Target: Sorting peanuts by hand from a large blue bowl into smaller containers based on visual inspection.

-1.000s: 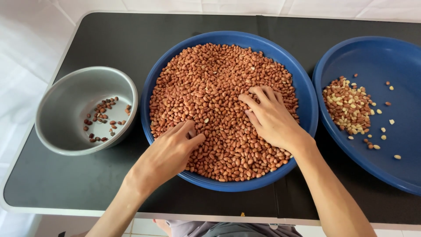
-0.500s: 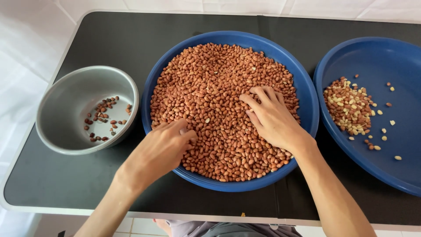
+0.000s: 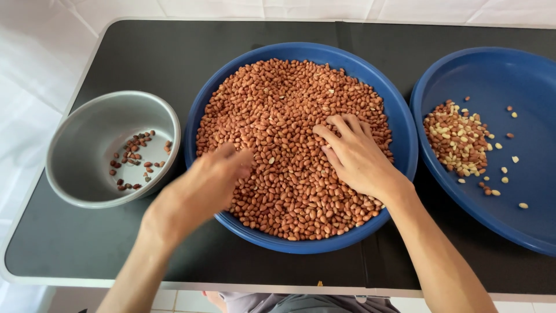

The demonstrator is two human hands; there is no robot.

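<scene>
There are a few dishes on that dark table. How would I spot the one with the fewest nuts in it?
Start at the big blue basin heaped with red-brown peanuts in the middle of the black table. Look just past the left hand to the table's left end: the small grey bowl. It is the only grey dish, with just a scatter of dark nuts.

Landmark: middle blue basin [image 3: 405, 139], round, heaped with red-skinned peanuts [image 3: 289, 116], set on a black counter [image 3: 145, 52].
Left of basin, just beside its rim: grey bowl [image 3: 69, 139], a few dark peanuts [image 3: 134, 159] on its bottom.
Right of basin: second blue basin [image 3: 504, 69], small pile of pale and mixed peanuts [image 3: 457, 142], strays scattered near.
Over basin's left part: left hand [image 3: 200, 188], blurred, fingers curled; hold unclear.
Over basin's right part: right hand [image 3: 353, 156], fingers spread, resting on the heap.
</scene>
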